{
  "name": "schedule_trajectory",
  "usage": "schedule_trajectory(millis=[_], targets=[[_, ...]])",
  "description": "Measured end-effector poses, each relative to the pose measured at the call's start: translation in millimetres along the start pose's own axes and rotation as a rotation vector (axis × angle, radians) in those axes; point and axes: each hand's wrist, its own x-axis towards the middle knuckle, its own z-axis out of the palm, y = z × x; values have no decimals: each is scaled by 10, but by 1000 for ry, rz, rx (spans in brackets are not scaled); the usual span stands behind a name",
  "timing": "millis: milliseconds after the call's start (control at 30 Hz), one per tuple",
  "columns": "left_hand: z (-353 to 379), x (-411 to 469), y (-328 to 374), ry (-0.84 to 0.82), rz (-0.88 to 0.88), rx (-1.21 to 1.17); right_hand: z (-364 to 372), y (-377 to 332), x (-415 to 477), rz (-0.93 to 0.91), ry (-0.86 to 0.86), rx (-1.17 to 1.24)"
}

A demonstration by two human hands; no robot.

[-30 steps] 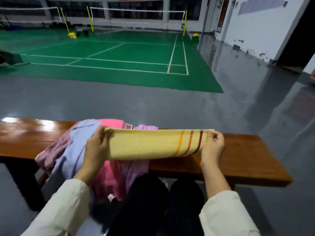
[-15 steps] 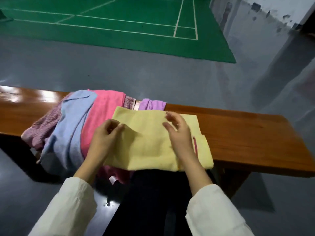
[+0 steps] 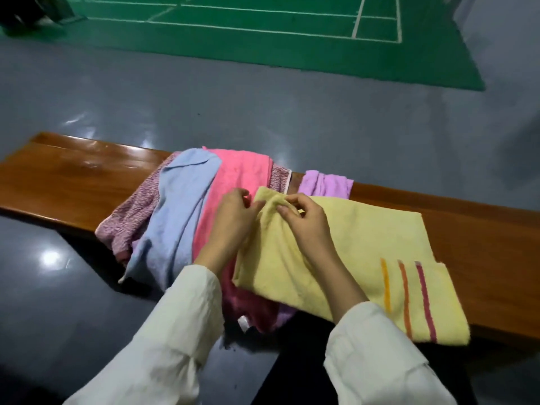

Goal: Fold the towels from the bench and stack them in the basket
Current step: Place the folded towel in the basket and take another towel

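Fingers [image 3: 248, 201] of your left hand [image 3: 230, 223] are curled in, pinching the far left corner of the pale yellow terry towel [image 3: 365, 244]. Your right hand [image 3: 304, 229] sits just beside it, thumb and fingertips nipping the same bunched-up cloth, so the fabric rises in a soft ridge between your two hands.

At the far left, the long glossy brown wooden bench [image 3: 73, 176] shows bare, polished planks with glare on them. Next comes a rumpled heap. A speckled maroon-and-white woven towel [image 3: 131, 217] lies lowest, and a smooth light blue towel [image 3: 181, 206] is draped across it and hangs over the near edge. A fuzzy pink towel [image 3: 242, 173] lies under your left wrist and trails down off the bench. Behind your hands, a creased lilac towel [image 3: 324, 184] pokes out at the far edge.

The yellow towel lies flat on the bench to the right of the heap, its left end overlapping the pink one. It is doubled over, and the lower layer sticks out at the right end, with three narrow stripes [image 3: 406, 299] in amber, orange and dark red. Your white, crinkled sleeves [image 3: 175, 331] cover part of its near edge.

Beyond the bench lie a shiny grey floor [image 3: 263, 112] and a green court mat [image 3: 263, 33] with white lines.
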Motion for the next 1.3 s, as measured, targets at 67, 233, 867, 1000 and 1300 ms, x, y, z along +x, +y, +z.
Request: schedule_trajectory(millis=[67, 233, 867, 1000, 1300], targets=[[44, 69, 14, 1, 11, 46, 16, 1, 40, 6, -5, 16], [82, 102, 63, -24, 84, 26, -40, -64, 45, -30, -18, 41], [-79, -1094, 728, -185, 328, -530, -778, -596, -768, -231, 55, 157], [-50, -1201, 782, -150, 466, -338, -923, -624, -887, -225, -20, 74], [31, -1341, 398, -79, 677, -25, -1120, -629, -897, -185, 203, 80]])
